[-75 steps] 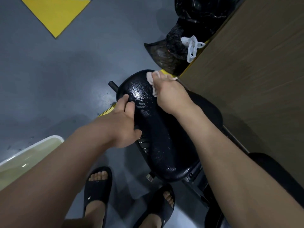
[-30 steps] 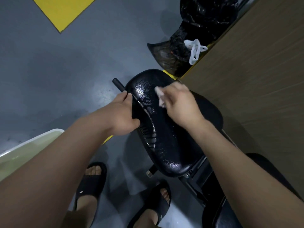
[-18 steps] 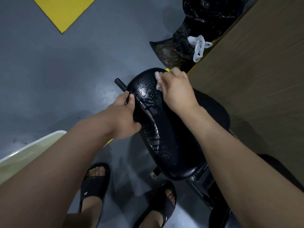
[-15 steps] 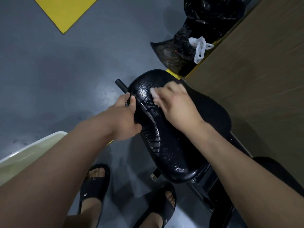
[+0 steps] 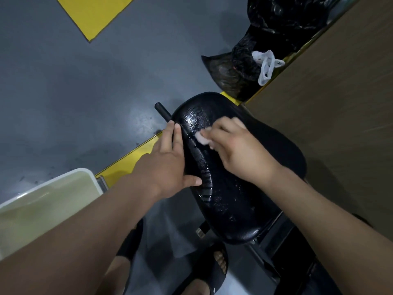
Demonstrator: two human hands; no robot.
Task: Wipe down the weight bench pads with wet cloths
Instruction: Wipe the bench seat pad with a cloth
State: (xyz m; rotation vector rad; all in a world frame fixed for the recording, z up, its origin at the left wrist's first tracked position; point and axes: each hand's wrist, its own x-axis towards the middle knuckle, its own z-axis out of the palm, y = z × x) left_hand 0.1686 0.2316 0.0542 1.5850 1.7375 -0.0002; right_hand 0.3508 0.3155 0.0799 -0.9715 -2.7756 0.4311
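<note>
The fingers of the right hand are curled over a small pale cloth, bunching it and pressing it onto the black bench pad near the far, rounded end. The left hand lies along the pad's left edge with its fingers straight and the thumb laid against the side, bracing the pad, not gripping it. The pad tilts away from the person, glistens with wet streaks, and sits on a dark frame with a short black bar sticking out at its upper left. A pale tub stands on the floor to the left, well clear of the pad. To wipe well from here, the cloth would best be spread flatter under the palm so that more of it meets the textured surface, then drawn in long overlapping strokes down toward the near end. The ribbed seam along the left side probably traps grime and deserves a pass of its own. The bracing hand should likely shift so the strip beneath it gets wiped too.
</note>
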